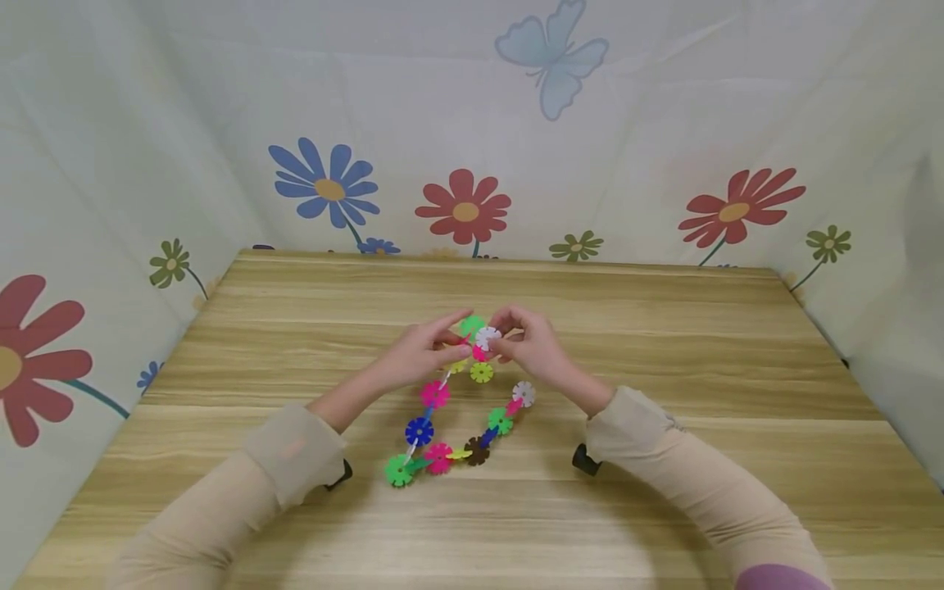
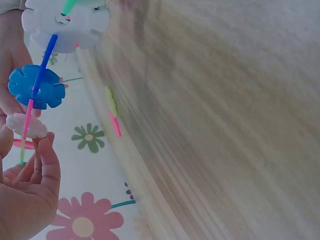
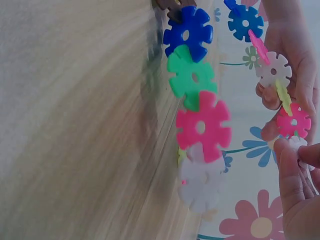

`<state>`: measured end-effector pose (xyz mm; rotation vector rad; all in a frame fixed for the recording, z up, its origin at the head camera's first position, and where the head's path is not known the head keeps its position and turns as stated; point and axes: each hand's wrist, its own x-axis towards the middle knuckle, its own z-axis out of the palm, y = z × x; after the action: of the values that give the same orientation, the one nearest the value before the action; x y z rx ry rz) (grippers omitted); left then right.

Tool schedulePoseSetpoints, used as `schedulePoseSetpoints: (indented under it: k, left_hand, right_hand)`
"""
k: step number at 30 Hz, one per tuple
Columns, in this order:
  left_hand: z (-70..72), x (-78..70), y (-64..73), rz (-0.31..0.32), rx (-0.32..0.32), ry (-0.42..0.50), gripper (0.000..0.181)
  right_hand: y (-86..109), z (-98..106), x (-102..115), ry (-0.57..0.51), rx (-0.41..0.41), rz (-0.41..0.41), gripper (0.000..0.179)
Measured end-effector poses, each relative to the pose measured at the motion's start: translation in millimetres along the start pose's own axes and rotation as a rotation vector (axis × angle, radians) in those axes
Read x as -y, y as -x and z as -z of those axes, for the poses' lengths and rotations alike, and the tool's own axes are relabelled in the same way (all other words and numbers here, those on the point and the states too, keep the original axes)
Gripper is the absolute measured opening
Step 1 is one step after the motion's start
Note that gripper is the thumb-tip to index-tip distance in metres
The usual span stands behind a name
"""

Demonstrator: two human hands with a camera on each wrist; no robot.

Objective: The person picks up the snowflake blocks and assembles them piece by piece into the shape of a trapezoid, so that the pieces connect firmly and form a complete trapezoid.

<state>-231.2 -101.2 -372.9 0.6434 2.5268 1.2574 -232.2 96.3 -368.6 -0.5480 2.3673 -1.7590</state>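
A chain of interlocking flower-shaped plastic discs runs down from the hands in a loop, with a dark blue disc (image 1: 419, 431), a green disc (image 1: 399, 471) at the near corner and a brown disc (image 1: 477, 451). Its lower end is a white disc (image 1: 524, 394). My left hand (image 1: 424, 352) holds the upper end, fingers around a pink disc (image 3: 293, 120) and next to a bright green disc (image 1: 472, 326). Between thumb and fingers my right hand (image 1: 537, 348) pinches another white disc (image 1: 487, 337), right against the held end. Fingers partly hide the joint.
A yellow disc (image 1: 482, 372) and a pink piece (image 2: 115, 124) lie on the wooden table (image 1: 664, 344) below the hands. Black wrist straps (image 1: 586, 460) show at the cuffs. A flower-printed curtain (image 1: 619, 147) hangs behind the table and along its sides.
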Motion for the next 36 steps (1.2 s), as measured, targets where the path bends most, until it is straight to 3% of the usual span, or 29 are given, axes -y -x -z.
schedulePoseSetpoints:
  k: [20, 24, 36]
  left_hand:
    - [-21.3, -5.4, -9.3, 0.105, -0.165, 0.207, 0.057]
    - [-25.2, -5.8, -10.3, 0.123, -0.193, 0.233, 0.058]
    - [-33.9, -7.3, -9.3, 0.047, -0.241, 0.26, 0.059]
  right_hand:
    - [1.3, -8, -11, 0.019, -0.179, 0.048, 0.009]
    - [7.2, -9, -2, 0.052, -0.183, 0.061, 0.009]
    - [5.5, -14, -19, 0.112, -0.265, 0.176, 0.013]
